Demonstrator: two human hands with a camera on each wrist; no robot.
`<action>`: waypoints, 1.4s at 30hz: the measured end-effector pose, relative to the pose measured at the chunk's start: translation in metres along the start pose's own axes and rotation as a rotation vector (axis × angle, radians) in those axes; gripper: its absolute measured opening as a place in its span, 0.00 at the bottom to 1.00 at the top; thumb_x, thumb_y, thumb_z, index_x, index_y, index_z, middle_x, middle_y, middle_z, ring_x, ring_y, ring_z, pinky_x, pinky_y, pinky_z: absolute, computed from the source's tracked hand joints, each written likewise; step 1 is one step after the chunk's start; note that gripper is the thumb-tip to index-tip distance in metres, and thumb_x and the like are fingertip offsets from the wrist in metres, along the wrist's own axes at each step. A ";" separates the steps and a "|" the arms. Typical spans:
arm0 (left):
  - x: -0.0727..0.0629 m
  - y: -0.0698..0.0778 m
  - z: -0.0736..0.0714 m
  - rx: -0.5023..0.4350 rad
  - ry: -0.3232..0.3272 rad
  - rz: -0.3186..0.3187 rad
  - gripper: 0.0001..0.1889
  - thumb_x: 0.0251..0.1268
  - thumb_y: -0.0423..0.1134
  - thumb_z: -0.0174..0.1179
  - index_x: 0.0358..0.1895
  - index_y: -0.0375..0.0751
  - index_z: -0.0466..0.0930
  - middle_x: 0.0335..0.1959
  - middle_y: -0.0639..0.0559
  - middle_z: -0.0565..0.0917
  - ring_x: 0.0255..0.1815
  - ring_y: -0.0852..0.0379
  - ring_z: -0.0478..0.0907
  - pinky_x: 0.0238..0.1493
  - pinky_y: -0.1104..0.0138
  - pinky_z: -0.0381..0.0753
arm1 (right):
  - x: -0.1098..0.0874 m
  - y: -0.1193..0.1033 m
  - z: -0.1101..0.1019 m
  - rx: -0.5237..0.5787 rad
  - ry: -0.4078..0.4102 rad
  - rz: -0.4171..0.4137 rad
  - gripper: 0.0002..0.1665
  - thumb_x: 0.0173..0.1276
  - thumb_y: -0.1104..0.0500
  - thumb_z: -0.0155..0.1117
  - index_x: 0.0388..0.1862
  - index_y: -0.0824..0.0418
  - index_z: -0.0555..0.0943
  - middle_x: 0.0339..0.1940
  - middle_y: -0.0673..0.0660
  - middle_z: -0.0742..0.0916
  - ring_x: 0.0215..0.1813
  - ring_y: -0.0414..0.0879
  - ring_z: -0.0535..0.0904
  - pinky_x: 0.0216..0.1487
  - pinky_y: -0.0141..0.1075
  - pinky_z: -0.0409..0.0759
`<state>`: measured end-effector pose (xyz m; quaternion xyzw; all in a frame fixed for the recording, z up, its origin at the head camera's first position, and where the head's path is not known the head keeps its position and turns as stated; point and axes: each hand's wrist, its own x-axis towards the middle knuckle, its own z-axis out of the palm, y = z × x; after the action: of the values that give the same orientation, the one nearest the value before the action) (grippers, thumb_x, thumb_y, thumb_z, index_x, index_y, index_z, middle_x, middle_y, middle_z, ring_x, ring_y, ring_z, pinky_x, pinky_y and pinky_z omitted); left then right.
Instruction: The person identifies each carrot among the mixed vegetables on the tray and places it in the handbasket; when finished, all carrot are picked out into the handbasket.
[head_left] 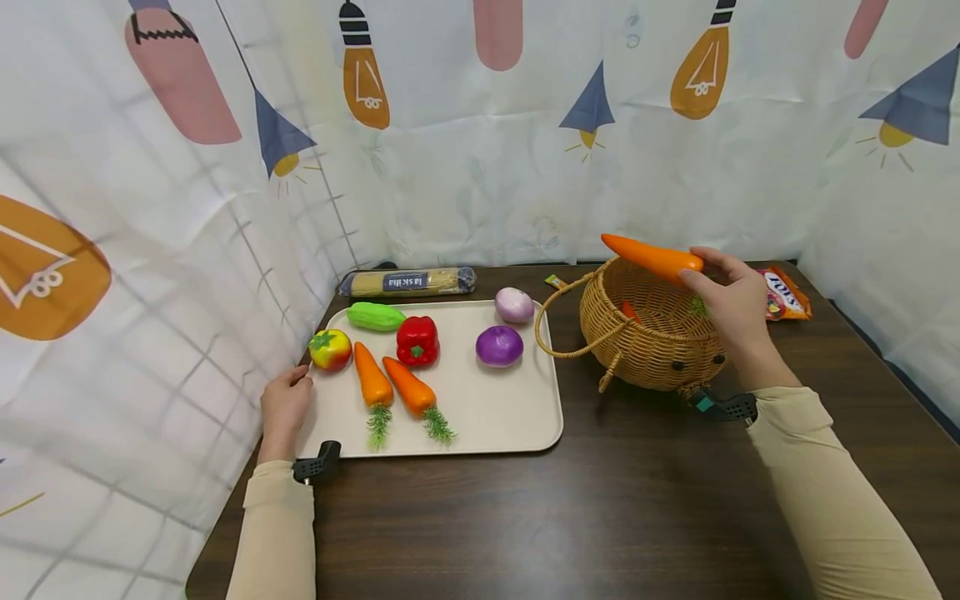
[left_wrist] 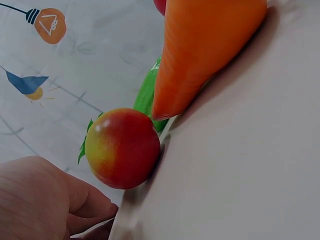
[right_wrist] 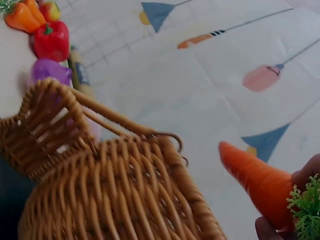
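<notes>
My right hand (head_left: 738, 308) grips a toy carrot (head_left: 648, 257) near its leafy end, above the open wicker basket (head_left: 660, 367). In the right wrist view the carrot (right_wrist: 260, 187) points away from the fingers, and green leaves hang by the hand. Something orange (head_left: 630, 312) shows inside the basket. At the left edge of the cream tray (head_left: 480, 425), my left hand (head_left: 285, 406) pinches the rim between thumb and fingers, beside a red-yellow toy fruit (left_wrist: 125, 150). Two carrots (head_left: 372, 377), a red bell pepper (head_left: 417, 341), a green vegetable (head_left: 376, 316) and a purple vegetable (head_left: 499, 346) lie on the tray.
A pale purple onion-like vegetable (head_left: 514, 305) sits at the tray's back right. Behind the tray lies a pasta packet (head_left: 407, 282). An orange snack bag (head_left: 784, 294) is right of the basket, whose looped handle (head_left: 551, 346) reaches toward the tray. Patterned curtains (head_left: 480, 183) enclose the table.
</notes>
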<state>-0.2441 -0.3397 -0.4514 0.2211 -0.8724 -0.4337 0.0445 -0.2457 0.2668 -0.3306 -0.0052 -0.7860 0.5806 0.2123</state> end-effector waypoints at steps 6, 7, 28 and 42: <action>0.000 0.001 0.000 0.004 0.005 0.003 0.26 0.75 0.41 0.40 0.70 0.34 0.67 0.71 0.35 0.66 0.73 0.37 0.58 0.70 0.46 0.60 | 0.000 0.005 -0.021 -0.038 0.021 0.020 0.25 0.68 0.58 0.64 0.63 0.61 0.77 0.47 0.44 0.80 0.46 0.34 0.77 0.42 0.20 0.78; 0.000 0.001 0.000 0.003 0.005 0.003 0.26 0.75 0.41 0.40 0.70 0.34 0.67 0.71 0.35 0.66 0.73 0.37 0.58 0.70 0.47 0.60 | 0.000 0.007 -0.023 -0.032 0.021 0.025 0.25 0.68 0.58 0.64 0.63 0.60 0.77 0.47 0.44 0.80 0.46 0.34 0.77 0.41 0.20 0.78; -0.001 -0.002 -0.001 -0.001 -0.004 -0.003 0.26 0.75 0.41 0.40 0.71 0.34 0.66 0.72 0.34 0.64 0.74 0.37 0.57 0.70 0.46 0.59 | 0.006 0.020 -0.023 -0.413 -0.143 -0.002 0.31 0.70 0.45 0.61 0.65 0.62 0.76 0.56 0.64 0.79 0.44 0.40 0.71 0.33 0.24 0.70; -0.002 -0.002 0.000 0.001 0.009 0.002 0.26 0.74 0.41 0.41 0.70 0.34 0.67 0.71 0.34 0.65 0.73 0.36 0.58 0.69 0.46 0.60 | 0.005 0.014 -0.017 -0.389 -0.163 -0.015 0.30 0.70 0.45 0.61 0.64 0.62 0.75 0.59 0.64 0.81 0.52 0.40 0.75 0.41 0.27 0.71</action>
<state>-0.2418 -0.3396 -0.4525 0.2220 -0.8726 -0.4324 0.0489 -0.2482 0.2880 -0.3378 0.0066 -0.8979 0.4147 0.1474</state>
